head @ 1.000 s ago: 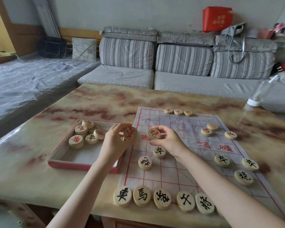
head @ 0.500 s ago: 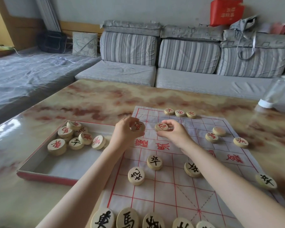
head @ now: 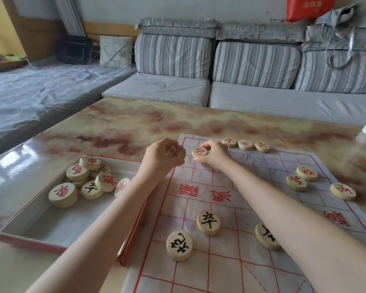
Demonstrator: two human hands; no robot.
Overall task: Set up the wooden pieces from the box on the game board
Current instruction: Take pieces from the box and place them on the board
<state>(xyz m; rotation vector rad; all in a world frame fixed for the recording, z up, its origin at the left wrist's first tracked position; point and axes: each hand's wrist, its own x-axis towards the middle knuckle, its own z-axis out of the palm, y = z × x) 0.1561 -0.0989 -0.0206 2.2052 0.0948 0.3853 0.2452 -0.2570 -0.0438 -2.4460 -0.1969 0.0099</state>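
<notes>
The board (head: 220, 271) lies on the table (head: 135, 123). The box (head: 57, 225) sits just left of the board, with a cluster of pieces (head: 89, 180) in its far part. At the board's far left corner my left hand (head: 159, 159) holds a piece (head: 176, 151); my right hand (head: 216, 157), just right of it, holds a second piece (head: 199, 151). A row of three pieces (head: 245, 144) lies along the board's far edge, three more (head: 296, 182) on its right side, three others (head: 208, 222) on its near half.
</notes>
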